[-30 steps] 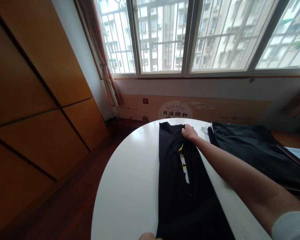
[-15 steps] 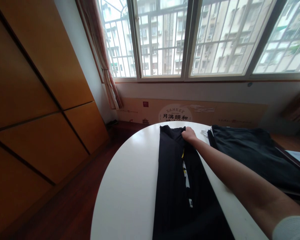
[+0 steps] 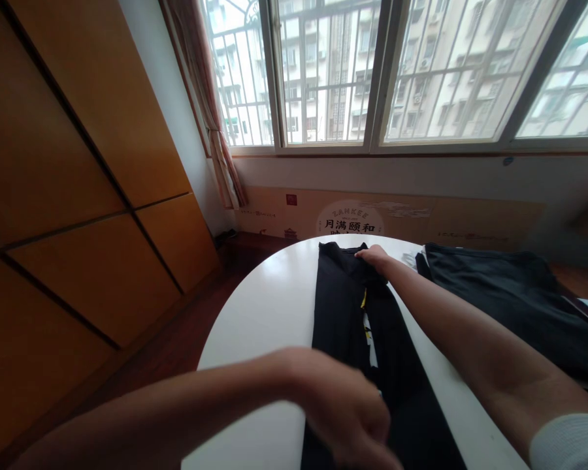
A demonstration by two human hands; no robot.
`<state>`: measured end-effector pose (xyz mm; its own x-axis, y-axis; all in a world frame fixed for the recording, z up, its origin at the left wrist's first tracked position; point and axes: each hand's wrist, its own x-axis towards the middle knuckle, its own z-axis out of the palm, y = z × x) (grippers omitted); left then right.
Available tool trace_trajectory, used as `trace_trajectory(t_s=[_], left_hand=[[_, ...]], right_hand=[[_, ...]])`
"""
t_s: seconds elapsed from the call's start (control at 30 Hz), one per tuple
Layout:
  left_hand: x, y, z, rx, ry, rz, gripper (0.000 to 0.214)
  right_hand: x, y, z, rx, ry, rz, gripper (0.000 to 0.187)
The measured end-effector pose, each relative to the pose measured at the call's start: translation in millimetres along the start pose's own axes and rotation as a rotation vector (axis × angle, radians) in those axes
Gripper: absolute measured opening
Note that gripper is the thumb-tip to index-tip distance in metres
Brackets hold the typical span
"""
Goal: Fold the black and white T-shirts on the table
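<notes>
A long black garment (image 3: 343, 307), folded into a narrow strip with a yellow and white print along its fold, lies on the round white table (image 3: 269, 307). My right hand (image 3: 375, 256) reaches to its far end and pinches the cloth there. My left hand (image 3: 347, 408) has come in low at the near end, above the garment; it is smeared by motion and its fingers curl downward.
A second dark garment (image 3: 500, 294) lies spread on the table's right side. Wooden cabinet doors (image 3: 78, 196) fill the left. A barred window (image 3: 372, 72) with a curtain (image 3: 210, 111) faces me, and a printed cardboard panel (image 3: 353, 222) leans under it.
My left arm has swung into view from the lower left and now hovers over the garment's near end. My right hand stays gripping the far end.
</notes>
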<state>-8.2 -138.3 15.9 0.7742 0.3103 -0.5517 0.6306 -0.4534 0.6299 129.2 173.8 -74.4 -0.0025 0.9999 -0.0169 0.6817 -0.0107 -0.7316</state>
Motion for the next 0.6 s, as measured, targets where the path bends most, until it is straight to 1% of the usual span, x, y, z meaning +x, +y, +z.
trace_trajectory(t_s=[0.03, 0.07, 0.1, 0.17, 0.23, 0.3, 0.37, 0.43, 0.5, 0.57, 0.6], left_hand=[[2.4, -10.3, -25.2, -0.046, 0.096, -0.045, 0.041], [4.6, -24.1, -50.2, -0.055, 0.306, -0.109, 0.035], [6.8, -41.1, -74.0, -0.004, 0.501, -0.2, 0.026], [11.6, -82.5, -115.2, 0.13, 0.878, -0.364, 0.013], [17.7, -126.4, -146.1, 0.156, 1.073, -0.46, 0.028], [24.8, -163.7, -167.4, 0.141, 1.13, -0.493, 0.05], [33.0, -189.1, -181.6, 0.11, 1.138, -0.486, 0.065], [42.3, -203.8, -191.6, 0.081, 1.139, -0.458, 0.075], [52.2, -212.1, -199.4, 0.056, 1.146, -0.428, 0.081], [61.5, -218.4, -205.8, 0.029, 1.156, -0.413, 0.083], [65.2, -221.7, -208.8, 0.014, 1.161, -0.412, 0.079]], right_hand=[[-0.4, 1.7, -0.3, -0.001, 0.001, -0.013, 0.025], [-0.8, 3.5, -0.6, -0.005, 0.003, -0.036, 0.021], [-1.0, 5.2, -0.9, -0.011, 0.006, -0.065, 0.017], [-0.5, 8.3, -1.4, -0.033, 0.013, -0.134, 0.011], [1.6, 10.6, -1.6, -0.06, 0.021, -0.192, 0.011], [4.8, 12.8, -1.4, -0.081, 0.033, -0.23, 0.013], [7.9, 15.3, -1.1, -0.087, 0.046, -0.253, 0.014], [10.1, 18.2, -0.8, -0.078, 0.064, -0.276, 0.016], [11.4, 20.8, -0.9, -0.066, 0.083, -0.3, 0.018], [12.4, 22.6, -1.4, -0.059, 0.098, -0.318, 0.02], [13.0, 23.2, -1.7, -0.06, 0.103, -0.321, 0.02]])
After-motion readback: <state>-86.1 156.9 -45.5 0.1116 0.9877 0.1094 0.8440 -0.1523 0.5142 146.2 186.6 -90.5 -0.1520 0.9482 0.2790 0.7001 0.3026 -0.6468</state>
